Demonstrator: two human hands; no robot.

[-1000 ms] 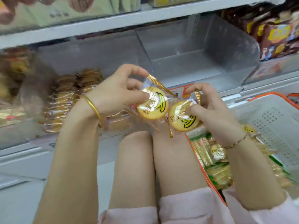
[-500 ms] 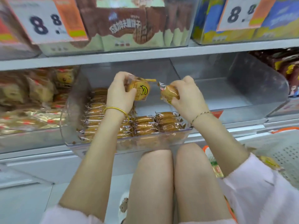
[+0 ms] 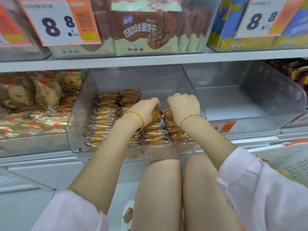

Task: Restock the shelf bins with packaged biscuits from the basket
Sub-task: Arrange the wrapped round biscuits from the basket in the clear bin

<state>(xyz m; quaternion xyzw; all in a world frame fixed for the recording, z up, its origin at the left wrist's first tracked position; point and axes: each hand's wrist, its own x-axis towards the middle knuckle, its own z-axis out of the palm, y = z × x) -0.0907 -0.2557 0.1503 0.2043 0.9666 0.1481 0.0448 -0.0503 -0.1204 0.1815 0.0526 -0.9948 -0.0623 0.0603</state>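
Lower shelf point(image 3: 41, 157): clear bin point(image 3: 80, 130) sits at its front edge, its open top within easy reach from above. Basket point(image 3: 291, 157) sits by the shelf's right end, near for refills. Biscuit rows point(image 3: 105, 114) stand on edge along the bin's left side and front; the right rear floor is bare, likely my target. Left hand point(image 3: 145, 109): fingers curled round a banana-print pack point(image 3: 156, 117). Right hand point(image 3: 183, 107): fingers gripping a second pack point(image 3: 168, 113). Both are held low over the gap, to match the rows.

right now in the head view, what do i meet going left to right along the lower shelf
gold-wrapped packets → stacked biscuit packs → left hand gripping a banana biscuit pack → second biscuit pack in the right hand → see-through bin → dark brown packets
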